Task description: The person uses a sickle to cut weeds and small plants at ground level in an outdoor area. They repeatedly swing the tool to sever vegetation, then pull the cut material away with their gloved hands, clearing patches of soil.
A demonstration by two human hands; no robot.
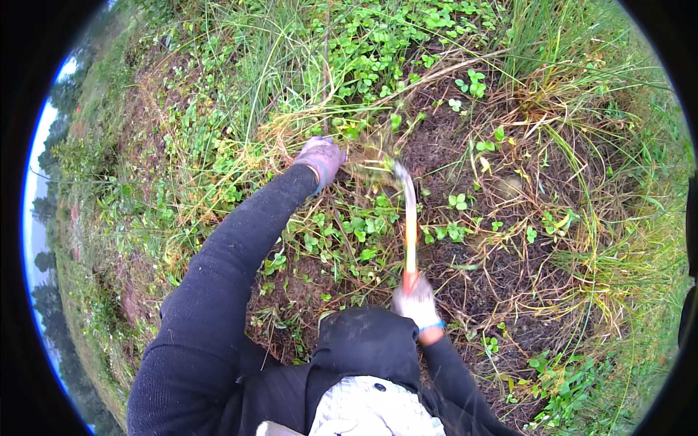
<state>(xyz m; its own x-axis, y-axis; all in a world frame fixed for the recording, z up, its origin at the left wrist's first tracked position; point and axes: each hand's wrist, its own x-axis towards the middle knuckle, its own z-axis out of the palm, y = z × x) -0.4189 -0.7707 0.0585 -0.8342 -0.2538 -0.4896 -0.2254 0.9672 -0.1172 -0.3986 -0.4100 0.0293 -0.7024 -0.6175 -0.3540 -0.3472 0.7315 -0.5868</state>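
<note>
My left hand, in a soiled purple glove, is closed around grass stems low over the ground. In my right hand, which wears a whitish glove with a blue cuff, is a sickle with an orange-red handle. Its curved metal end bends left among blurred stems, a short way right of my left hand. Motion blur and plants hide the blade's tip, so whether it touches the stems cannot be told. Low clover-like plants grow between the two hands.
Dark soil with dry roots and stalks lies right of the sickle. A tall grass tuft stands at the upper right. My dark-clad knee is close to my right wrist. Trees show at the far left.
</note>
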